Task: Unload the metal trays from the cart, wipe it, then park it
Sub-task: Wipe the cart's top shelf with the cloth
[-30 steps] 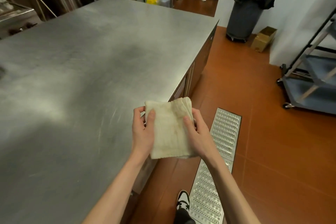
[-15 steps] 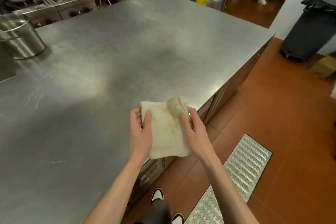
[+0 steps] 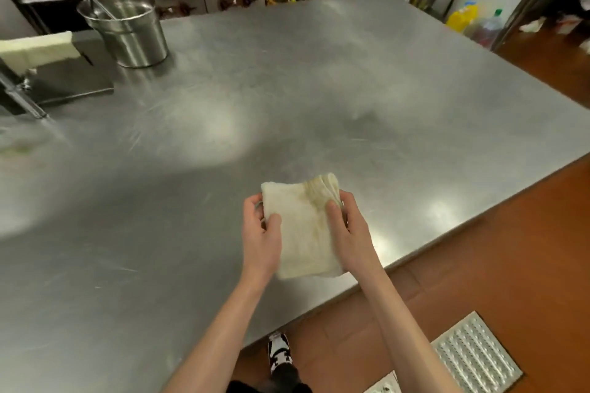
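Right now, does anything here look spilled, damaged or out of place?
Mostly no. The folded cloth, held by the left hand and right hand, has brownish stains near its top fold. The steel table shows only scuffs and glare, no spill.

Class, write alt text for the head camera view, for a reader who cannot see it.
Two bare hands, the left hand and right hand, hold a folded, stained white cloth above a large steel worktable. A metal bucket stands at the table's far left, with kitchen equipment behind it and orange floor tiles to the right.
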